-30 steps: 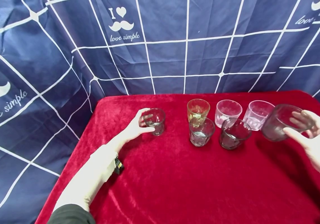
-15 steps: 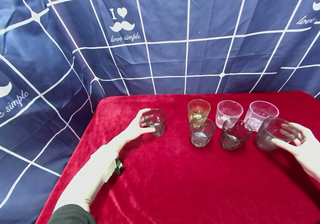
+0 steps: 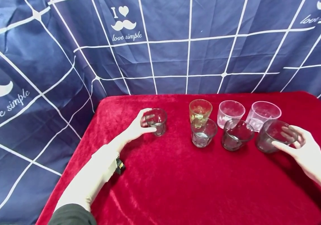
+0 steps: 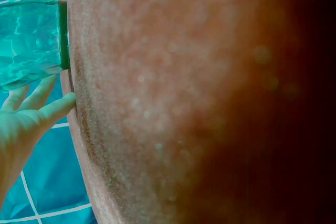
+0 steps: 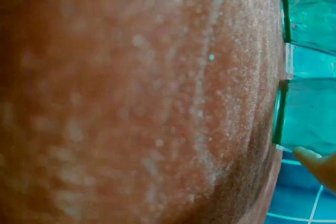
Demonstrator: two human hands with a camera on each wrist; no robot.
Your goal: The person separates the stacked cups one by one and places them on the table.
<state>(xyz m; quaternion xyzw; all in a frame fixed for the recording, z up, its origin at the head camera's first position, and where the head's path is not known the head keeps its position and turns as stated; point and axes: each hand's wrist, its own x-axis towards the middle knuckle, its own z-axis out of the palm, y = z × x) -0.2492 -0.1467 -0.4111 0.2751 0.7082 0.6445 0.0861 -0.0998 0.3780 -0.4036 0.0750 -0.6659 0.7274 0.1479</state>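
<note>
At the left of the table, my left hand (image 3: 136,125) rests round a small grey glass tumbler (image 3: 160,123), thumb in front and fingers behind the glass. The left wrist view shows this glass (image 4: 31,40) at its left edge, next to the hand (image 4: 26,124). My right hand (image 3: 303,148) holds a wider smoky tumbler (image 3: 267,140) at the right end of the front row, fingers on its far side. In the right wrist view, the thumb (image 5: 312,162) lies against that glass (image 5: 310,111). Both tumblers look upright on the cloth.
Two smoky tumblers, one (image 3: 201,140) and another (image 3: 233,142), stand left of the right hand's glass. Behind stand a yellow tumbler (image 3: 195,107), a pink one (image 3: 225,115) and a wider pink one (image 3: 257,120). Red cloth (image 3: 177,187) covers the table; blue curtains (image 3: 166,59) hang behind and left.
My right hand has brought its smoky tumbler down and to the left from a tilted, raised position, setting it beside the front row. The left hand and its glass have stayed put.
</note>
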